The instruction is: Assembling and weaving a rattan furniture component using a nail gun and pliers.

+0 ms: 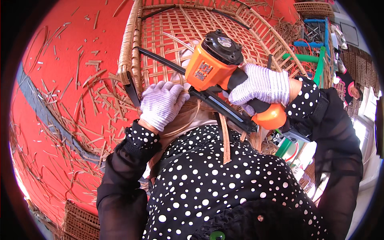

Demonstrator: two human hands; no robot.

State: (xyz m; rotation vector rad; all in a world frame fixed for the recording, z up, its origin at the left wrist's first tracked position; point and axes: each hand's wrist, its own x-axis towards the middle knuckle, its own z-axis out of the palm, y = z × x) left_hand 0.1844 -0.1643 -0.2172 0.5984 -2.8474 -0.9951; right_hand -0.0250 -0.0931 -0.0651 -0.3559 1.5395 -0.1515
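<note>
My right hand, in a white-and-lilac striped knit glove, is wrapped round the black grip of an orange nail or staple gun. The gun's nose points down at the near edge of a woven rattan frame with black metal bars. Close left of the nose, my gloved left hand lies curled over that near edge, its fingertips partly hidden. Loose rattan strips hang from the edge onto my dotted black clothing. Whether the nose touches the rattan is hidden.
Cut rattan scraps litter the red floor, which a grey-blue stripe crosses. A woven basket stands lower left. Green and blue frames stand at right, near another person and stacked wicker.
</note>
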